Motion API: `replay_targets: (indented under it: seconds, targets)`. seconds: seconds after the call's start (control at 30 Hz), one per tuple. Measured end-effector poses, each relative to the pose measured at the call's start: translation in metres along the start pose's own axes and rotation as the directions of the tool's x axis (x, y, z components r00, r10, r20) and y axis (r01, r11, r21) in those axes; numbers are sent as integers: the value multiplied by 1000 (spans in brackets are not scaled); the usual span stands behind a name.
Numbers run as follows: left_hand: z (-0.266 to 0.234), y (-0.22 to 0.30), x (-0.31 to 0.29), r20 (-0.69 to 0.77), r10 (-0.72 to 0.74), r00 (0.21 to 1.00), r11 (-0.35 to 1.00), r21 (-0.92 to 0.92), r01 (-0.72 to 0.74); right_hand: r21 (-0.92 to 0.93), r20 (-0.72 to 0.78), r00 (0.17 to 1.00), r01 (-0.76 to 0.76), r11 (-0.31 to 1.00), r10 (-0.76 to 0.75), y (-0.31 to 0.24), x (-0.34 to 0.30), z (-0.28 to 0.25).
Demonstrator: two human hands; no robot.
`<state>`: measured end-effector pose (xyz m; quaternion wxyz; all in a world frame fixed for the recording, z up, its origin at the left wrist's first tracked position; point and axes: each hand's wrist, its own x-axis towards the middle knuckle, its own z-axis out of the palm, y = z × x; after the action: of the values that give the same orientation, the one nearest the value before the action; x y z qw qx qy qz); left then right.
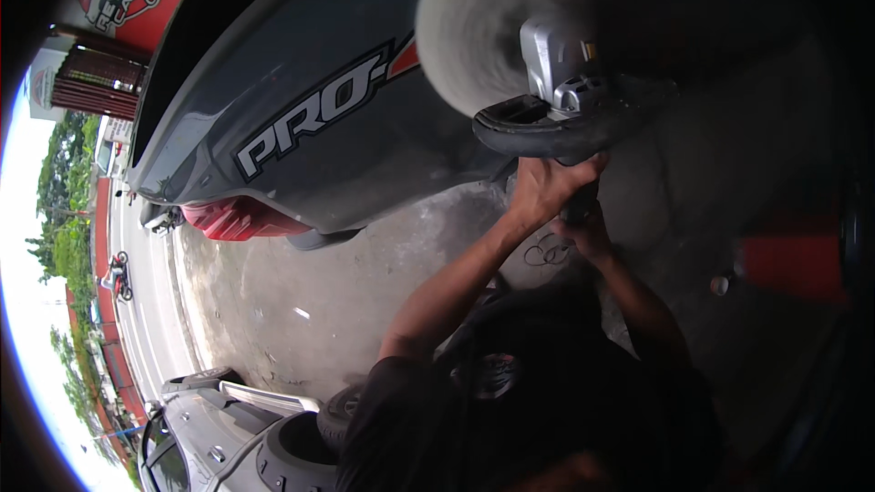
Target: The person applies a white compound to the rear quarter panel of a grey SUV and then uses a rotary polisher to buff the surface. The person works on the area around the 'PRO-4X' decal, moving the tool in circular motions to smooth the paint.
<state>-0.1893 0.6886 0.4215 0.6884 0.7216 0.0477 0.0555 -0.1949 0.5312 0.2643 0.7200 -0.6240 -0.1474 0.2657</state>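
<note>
A polisher (pixel 545 50) with a silver gear head and a black hoop handle is in both my hands. Its large round whitish pad (pixel 474 36) is blurred as if spinning and lies against or just before the dark grey vehicle panel (pixel 319 159); the contact cannot be made out. My left hand (pixel 545 187) is closed around the polisher's body, just below the hoop handle. Lower down and partly behind it, my right hand (pixel 586 230) is wrapped around the rear of the tool. The panel carries large silver lettering and a red-orange graphic beside the pad.
Below the panel's left end is a red tail light (pixel 241 219). A thin looped cord (pixel 547 252) shows near my right forearm. A silver vehicle (pixel 214 433) with dark wheels stands at lower left on the concrete floor (pixel 292 287). Beyond it are a road and a motorcycle (pixel 118 275).
</note>
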Motion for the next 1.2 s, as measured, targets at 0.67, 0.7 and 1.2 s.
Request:
replay_targets:
  seconds: [0.67, 0.7, 1.2]
  targets:
    - [-309, -49, -228, -728, 276, 627, 893, -48, -448, -471, 557, 830, 289, 834, 26, -17, 19, 335]
    - [-329, -48, -234, -728, 257, 636, 898, -64, -436, -481, 575, 817, 363, 798, -24, 0, 25, 357]
    - [-168, 7, -142, -611, 272, 744, 929, -35, -369, -437, 444, 888, 333, 836, -122, -81, -9, 188]
